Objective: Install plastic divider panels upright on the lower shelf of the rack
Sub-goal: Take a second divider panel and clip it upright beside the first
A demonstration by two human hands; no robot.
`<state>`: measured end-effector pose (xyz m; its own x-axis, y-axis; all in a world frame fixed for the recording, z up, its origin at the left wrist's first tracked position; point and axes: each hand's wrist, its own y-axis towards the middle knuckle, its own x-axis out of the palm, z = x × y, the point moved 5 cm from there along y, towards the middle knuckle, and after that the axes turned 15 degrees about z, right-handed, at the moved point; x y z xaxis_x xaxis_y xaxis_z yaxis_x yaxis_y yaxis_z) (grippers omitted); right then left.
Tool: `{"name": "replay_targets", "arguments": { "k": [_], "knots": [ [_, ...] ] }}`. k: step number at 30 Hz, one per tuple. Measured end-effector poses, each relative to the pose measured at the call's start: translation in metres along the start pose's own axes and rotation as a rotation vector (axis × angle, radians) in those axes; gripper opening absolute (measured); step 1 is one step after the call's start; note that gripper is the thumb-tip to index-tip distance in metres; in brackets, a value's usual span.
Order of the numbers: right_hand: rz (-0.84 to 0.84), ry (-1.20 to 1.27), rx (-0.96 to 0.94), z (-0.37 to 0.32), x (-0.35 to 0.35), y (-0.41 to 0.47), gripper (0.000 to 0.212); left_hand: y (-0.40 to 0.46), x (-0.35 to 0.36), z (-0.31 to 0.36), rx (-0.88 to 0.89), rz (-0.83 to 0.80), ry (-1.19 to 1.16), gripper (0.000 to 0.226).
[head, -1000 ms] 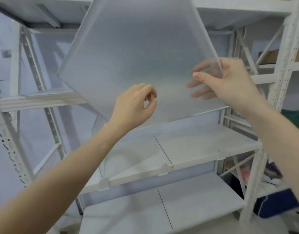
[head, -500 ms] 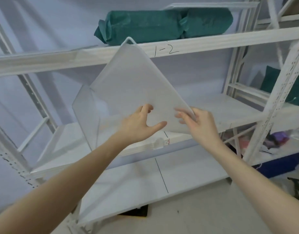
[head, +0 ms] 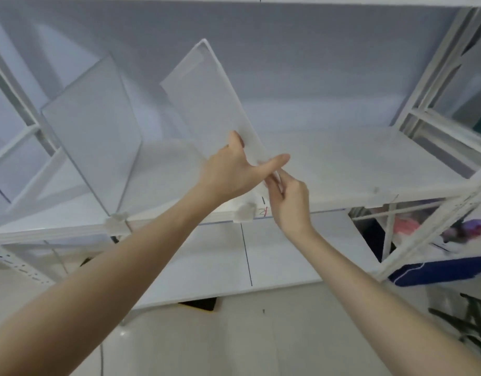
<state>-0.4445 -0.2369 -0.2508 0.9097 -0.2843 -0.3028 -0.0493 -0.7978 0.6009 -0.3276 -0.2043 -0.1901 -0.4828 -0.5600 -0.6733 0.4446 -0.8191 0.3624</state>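
Observation:
A translucent white divider panel (head: 209,104) is held edge-on above the white shelf (head: 356,164), tilted back to the left. My left hand (head: 233,169) grips its near lower edge, thumb stretched to the right. My right hand (head: 288,196) pinches the panel's bottom corner from below. Just under that corner a white clip (head: 244,213) sits on the shelf's front rail. To the left another divider panel (head: 95,126) stands upright on the shelf, seated in a front clip (head: 117,221).
White rack uprights rise at the left (head: 14,104) and right (head: 434,82). A lower white shelf (head: 288,256) lies below, with a blue bin (head: 434,270) at the right. The floor is pale tile.
The panel has come down from overhead and turned edge-on over the shelf's front clip. My hands have moved together to its near lower corner, and my view has dropped lower.

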Motion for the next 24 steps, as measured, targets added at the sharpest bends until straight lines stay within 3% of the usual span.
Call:
{"name": "replay_targets", "arguments": {
  "k": [5,9,11,13,16,21,24],
  "knots": [
    [-0.113,0.020,0.016,0.017,0.026,0.017,0.022,0.027,0.019,-0.011,-0.005,0.027,0.073,0.054],
    [-0.328,0.065,0.058,0.027,0.045,0.029,0.020,0.047,0.028,-0.023,0.051,0.011,0.146,0.050],
    [-0.410,-0.045,-0.032,0.029,0.053,0.039,0.016,0.055,0.036,-0.028,0.063,-0.011,0.162,0.046],
    [-0.522,-0.230,-0.108,0.032,0.063,0.048,0.026,0.061,0.043,-0.033,0.066,-0.019,0.164,0.041],
    [-0.705,-0.289,-0.068,0.039,0.080,0.051,0.037,0.070,0.056,-0.042,0.056,-0.046,0.158,0.034],
    [-0.886,-0.244,0.096,0.066,0.108,0.048,0.012,0.078,0.078,-0.059,0.018,-0.059,0.239,0.044],
    [-0.925,-0.256,0.158,0.077,0.121,0.050,0.010,0.087,0.083,-0.059,0.045,-0.007,0.306,0.035]
  ]
}}
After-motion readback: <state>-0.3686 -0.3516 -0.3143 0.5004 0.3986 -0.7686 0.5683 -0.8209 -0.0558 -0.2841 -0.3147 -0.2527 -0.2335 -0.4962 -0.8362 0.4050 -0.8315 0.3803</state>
